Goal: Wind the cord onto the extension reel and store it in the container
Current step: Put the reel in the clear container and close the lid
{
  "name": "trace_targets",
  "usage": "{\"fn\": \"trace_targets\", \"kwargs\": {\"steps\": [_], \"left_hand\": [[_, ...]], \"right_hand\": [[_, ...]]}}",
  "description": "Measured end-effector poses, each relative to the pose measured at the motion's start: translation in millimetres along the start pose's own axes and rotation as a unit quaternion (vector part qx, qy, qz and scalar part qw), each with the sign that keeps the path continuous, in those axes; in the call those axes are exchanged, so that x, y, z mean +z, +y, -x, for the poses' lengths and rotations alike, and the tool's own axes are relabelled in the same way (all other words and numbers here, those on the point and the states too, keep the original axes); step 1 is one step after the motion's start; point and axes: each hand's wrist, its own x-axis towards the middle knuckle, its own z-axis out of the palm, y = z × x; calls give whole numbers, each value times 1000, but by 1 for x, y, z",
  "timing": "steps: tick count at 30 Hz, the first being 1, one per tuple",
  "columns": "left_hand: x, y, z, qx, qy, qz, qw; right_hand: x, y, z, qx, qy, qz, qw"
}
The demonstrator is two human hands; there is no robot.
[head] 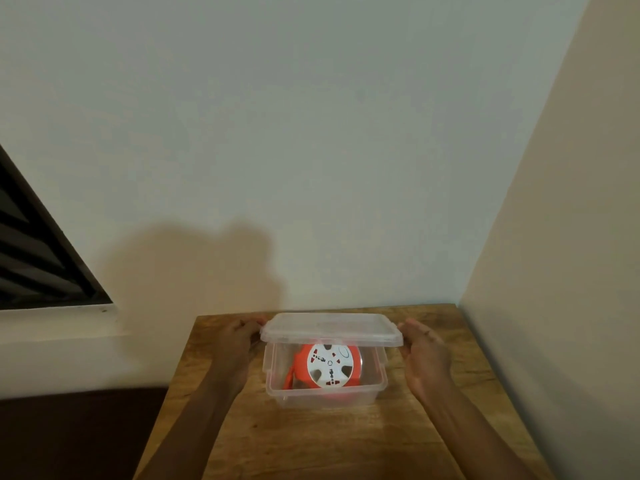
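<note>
while l hand (239, 336) & r hand (420, 344) pinch lid (330, 327), reel (325, 366) sits in container (375, 384).

A wooden table (311, 441) stands in a corner between a pale wall (311, 133) and a cream wall (571, 237). Left of the table hangs what looks like a dark slatted window (38, 258).
</note>
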Motion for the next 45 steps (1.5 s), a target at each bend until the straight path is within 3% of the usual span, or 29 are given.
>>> {"fn": "trace_targets", "kwargs": {"steps": [5, 9, 15, 22, 30, 45], "left_hand": [[6, -35, -4, -34, -10, -102, 994], [9, -48, -9, 17, 31, -192, 981], [10, -60, -12, 69, 67, -265, 960], [14, -69, -6, 90, 66, -326, 939], [9, -86, 6, 121, 48, -308, 943], [18, -87, 1, 59, 73, -265, 960]], "right_hand": [[0, 21, -20, -77, -37, 191, 978], [4, 35, -22, -150, -87, 289, 941], [-2, 56, -27, -186, -86, 373, 905], [-12, 63, -24, -201, -95, 352, 909], [-17, 70, -26, -194, -60, 362, 910], [-11, 66, -19, -163, -65, 363, 915]]}}
